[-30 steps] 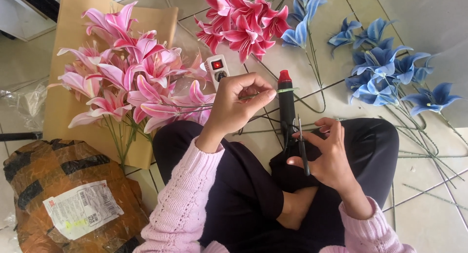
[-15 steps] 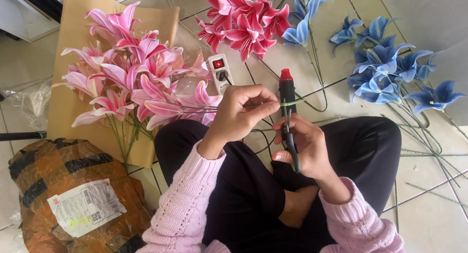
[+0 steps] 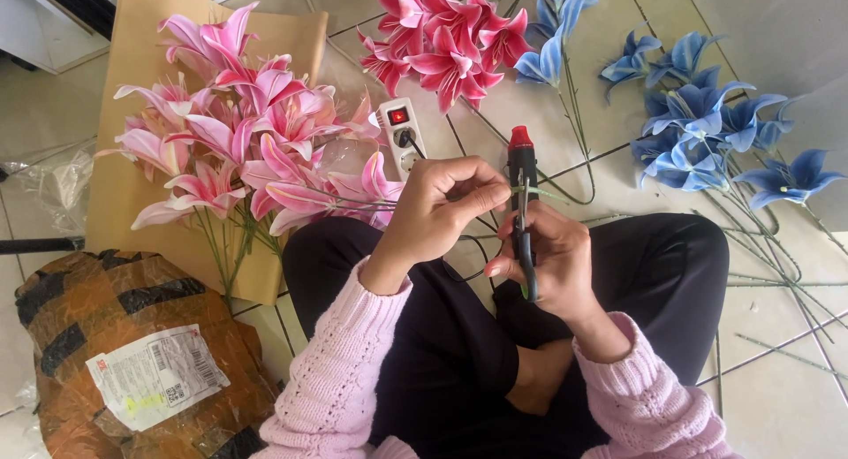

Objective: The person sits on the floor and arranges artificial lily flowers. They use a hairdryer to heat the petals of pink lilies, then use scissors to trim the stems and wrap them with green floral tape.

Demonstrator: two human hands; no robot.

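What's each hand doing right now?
Left hand: closed, pinching a thin green stem.
Right hand: closed, holding a black glue gun with red tip.

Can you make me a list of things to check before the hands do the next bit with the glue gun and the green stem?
1. Right hand grips the glue gun: ok.
2. Left hand pinches the thin green stem at the gun: ok.
3. Fingers clear of the red tip: ok, they sit lower down.
4. Power strip switch glowing red, plug in: ok.
5. Gun hot, glue ready: cannot tell.
6. Pink flowers clear of the gun: ok.
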